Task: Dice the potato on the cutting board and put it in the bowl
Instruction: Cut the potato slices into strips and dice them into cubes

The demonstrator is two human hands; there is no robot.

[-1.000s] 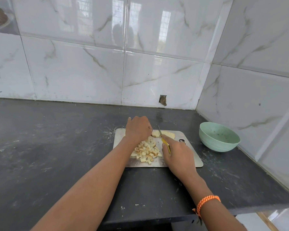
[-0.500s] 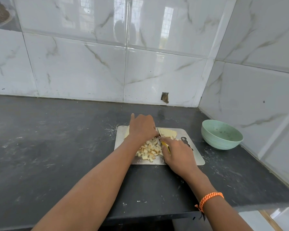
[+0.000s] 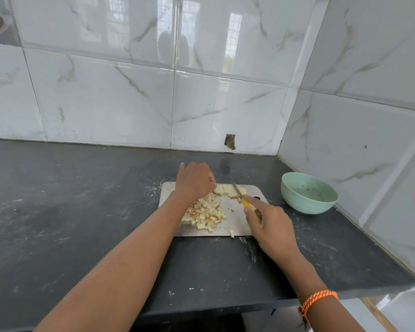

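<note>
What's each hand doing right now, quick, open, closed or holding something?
Left hand: fingers curled, holding down the uncut potato slices.
Right hand: gripping the yellow-handled knife, forefinger along its top.

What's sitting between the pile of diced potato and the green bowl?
In the head view, the right hand holding the yellow-handled knife crosses that stretch, over bare cutting board and then dark counter before the green bowl.
</note>
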